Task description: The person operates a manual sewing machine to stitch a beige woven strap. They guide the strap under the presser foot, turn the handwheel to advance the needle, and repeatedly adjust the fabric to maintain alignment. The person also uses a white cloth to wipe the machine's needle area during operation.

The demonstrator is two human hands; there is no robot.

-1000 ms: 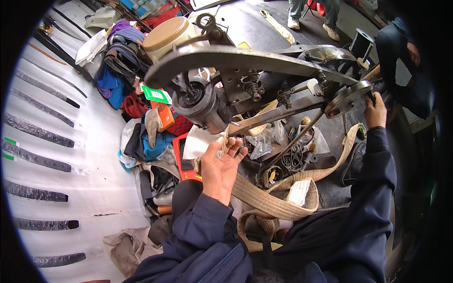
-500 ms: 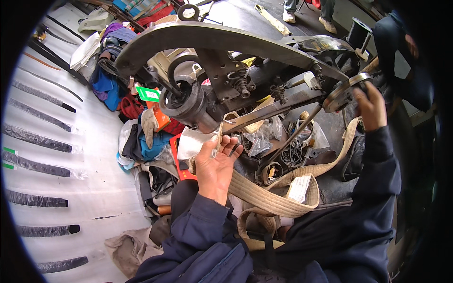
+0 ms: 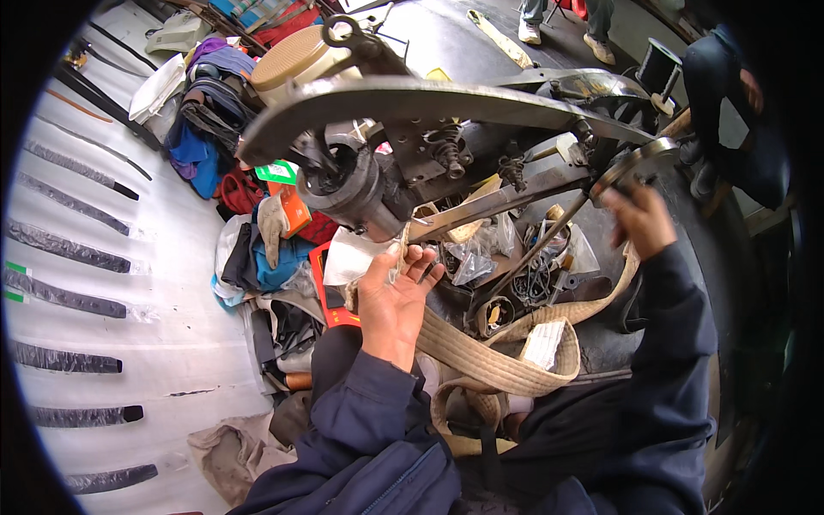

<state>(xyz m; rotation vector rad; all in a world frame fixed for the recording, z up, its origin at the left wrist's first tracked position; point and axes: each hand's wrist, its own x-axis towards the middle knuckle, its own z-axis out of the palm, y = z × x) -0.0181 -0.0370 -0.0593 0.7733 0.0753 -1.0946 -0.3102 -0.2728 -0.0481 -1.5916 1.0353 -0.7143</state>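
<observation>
A dark metal hand-cranked sewing machine (image 3: 412,101) with a long curved arm stands in front of me. Below its round head (image 3: 348,189), my left hand (image 3: 395,300) is palm up with curled fingers, closed on the upright edge of a thick beige webbing strap (image 3: 468,348). From there the strap runs right and loops back over my lap. At the machine's right end, my right hand (image 3: 639,219) is curled at the lower rim of the handwheel (image 3: 635,163). Motion blurs its fingers, and the wheel partly hides its grip.
Plastic bags (image 3: 472,262) and small metal parts lie under the machine. Clothes and bags (image 3: 202,137) are heaped to the left, beside a white sheet (image 3: 189,309) with several wrapped dark strips. A round tan-topped stool (image 3: 296,64) stands behind. Other people's legs (image 3: 532,13) show at the far side.
My right hand has moved down and left along the handwheel. The machine's curved arm and head have shifted right and down, uncovering the stool. My left hand has barely moved.
</observation>
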